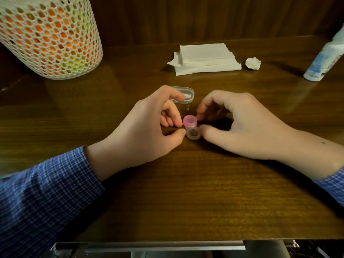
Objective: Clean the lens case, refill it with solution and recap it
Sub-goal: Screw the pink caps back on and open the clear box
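A small clear lens case [193,134] with a pink cap [189,121] stands upright on the wooden table [186,192], at the centre. My left hand [145,131] pinches the clear body with thumb and fingers. My right hand [240,123] has its fingertips on the pink cap and its thumb against the body. A white solution bottle [325,56] stands at the far right edge. A stack of white tissues [204,58] lies behind the hands.
A crumpled tissue ball [252,63] lies right of the stack. A clear plastic box [186,94] sits just behind my left fingers. A white mesh basket [50,36] with orange and green contents stands at the back left. A wooden wall closes the back.
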`<action>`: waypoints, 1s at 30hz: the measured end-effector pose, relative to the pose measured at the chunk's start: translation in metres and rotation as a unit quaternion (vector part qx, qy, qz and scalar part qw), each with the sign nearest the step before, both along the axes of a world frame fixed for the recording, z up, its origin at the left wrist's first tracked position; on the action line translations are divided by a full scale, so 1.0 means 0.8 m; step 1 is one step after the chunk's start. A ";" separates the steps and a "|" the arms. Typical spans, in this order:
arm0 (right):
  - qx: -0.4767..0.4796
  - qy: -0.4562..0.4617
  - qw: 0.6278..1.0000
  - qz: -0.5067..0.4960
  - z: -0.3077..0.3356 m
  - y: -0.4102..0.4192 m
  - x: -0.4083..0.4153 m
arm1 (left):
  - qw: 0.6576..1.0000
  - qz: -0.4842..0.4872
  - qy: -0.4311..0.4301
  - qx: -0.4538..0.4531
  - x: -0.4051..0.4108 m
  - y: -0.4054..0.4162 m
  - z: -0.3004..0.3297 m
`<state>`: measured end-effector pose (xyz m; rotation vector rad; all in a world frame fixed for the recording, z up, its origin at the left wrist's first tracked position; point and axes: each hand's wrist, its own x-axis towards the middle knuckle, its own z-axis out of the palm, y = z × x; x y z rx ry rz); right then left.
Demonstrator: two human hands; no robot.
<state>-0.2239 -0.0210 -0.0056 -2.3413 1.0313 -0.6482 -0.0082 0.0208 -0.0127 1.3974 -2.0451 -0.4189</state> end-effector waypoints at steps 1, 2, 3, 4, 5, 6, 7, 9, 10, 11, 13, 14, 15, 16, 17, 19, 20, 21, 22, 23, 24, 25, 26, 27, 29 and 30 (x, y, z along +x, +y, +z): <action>0.001 0.003 1.000 0.007 0.000 0.001 0.000 | 1.000 0.005 -0.002 -0.004 0.000 0.001 0.001; -0.001 0.011 1.000 0.014 0.001 0.002 0.001 | 1.000 0.009 -0.006 -0.009 -0.001 0.001 0.002; -0.004 0.021 1.000 0.020 0.001 0.002 0.001 | 1.000 0.013 -0.010 -0.015 -0.001 0.002 0.003; -0.007 0.028 0.999 0.023 0.000 0.002 0.001 | 1.000 0.015 -0.012 -0.020 -0.002 0.003 0.003; -0.009 0.030 0.999 0.025 0.000 0.002 0.001 | 1.000 0.016 -0.011 -0.020 -0.002 0.003 0.004; -0.010 0.028 0.999 0.027 0.000 0.002 0.002 | 1.000 0.015 -0.006 -0.018 -0.003 0.003 0.005; -0.007 0.023 0.999 0.029 -0.001 0.002 0.002 | 1.000 0.013 0.000 -0.013 -0.003 0.003 0.005; 0.000 0.012 0.999 0.034 -0.002 0.002 0.004 | 1.000 0.011 0.003 -0.004 -0.003 0.002 0.005; 0.001 0.010 0.999 0.034 -0.002 0.002 0.004 | 1.000 0.010 0.004 0.000 -0.003 0.002 0.005; 0.001 0.009 0.999 0.033 -0.002 0.002 0.004 | 1.000 0.009 0.007 0.004 -0.003 0.001 0.004; -0.002 0.009 1.000 0.022 -0.002 0.001 0.003 | 1.000 0.008 0.013 0.010 -0.003 0.001 0.003; -0.005 0.007 1.000 0.015 -0.002 0.000 0.002 | 1.000 0.007 0.014 0.010 -0.003 0.001 0.003; -0.008 0.003 1.000 0.009 -0.003 -0.001 0.002 | 1.000 0.006 0.015 0.010 -0.003 0.001 0.003; -0.008 -0.001 1.000 0.004 -0.003 -0.002 0.002 | 1.000 0.006 0.014 0.010 -0.003 0.000 0.003; -0.007 -0.005 1.000 0.002 -0.003 -0.002 0.002 | 1.000 0.005 0.013 0.009 -0.003 0.000 0.003; -0.007 -0.004 1.000 0.005 -0.004 -0.001 0.002 | 1.000 0.004 0.014 0.009 -0.002 -0.001 0.003; -0.006 -0.002 1.000 0.008 -0.004 -0.001 0.002 | 1.000 0.004 0.013 0.009 -0.002 -0.001 0.002; -0.003 0.000 1.000 0.011 -0.003 -0.001 0.002 | 1.000 0.004 0.012 0.009 -0.002 0.000 0.002; -0.001 -0.002 1.000 0.012 0.000 0.000 0.001 | 1.000 0.004 0.012 0.009 -0.002 0.000 0.002; -0.002 -0.012 1.000 0.007 0.003 -0.003 -0.002 | 1.000 0.005 0.013 0.009 -0.002 0.000 0.001; -0.007 -0.035 0.999 -0.009 0.007 -0.007 -0.006 | 1.000 0.004 0.013 0.008 -0.002 -0.001 0.001; -0.015 -0.068 0.997 -0.032 0.012 -0.014 -0.013 | 1.000 0.003 0.013 0.006 -0.002 -0.001 0.001; -0.026 -0.098 0.993 -0.061 0.017 -0.025 -0.023 | 1.000 0.000 0.014 0.003 -0.002 -0.001 0.000; -0.035 -0.110 0.989 -0.092 0.022 -0.037 -0.033 | 1.000 -0.003 0.015 0.001 -0.002 -0.001 0.000; -0.039 -0.061 0.986 -0.150 0.028 -0.060 -0.053 | 1.000 -0.007 0.019 0.002 -0.002 -0.001 0.000; -0.029 -0.019 0.985 -0.170 0.028 -0.070 -0.061 | 1.000 -0.008 0.022 0.005 -0.002 -0.001 0.000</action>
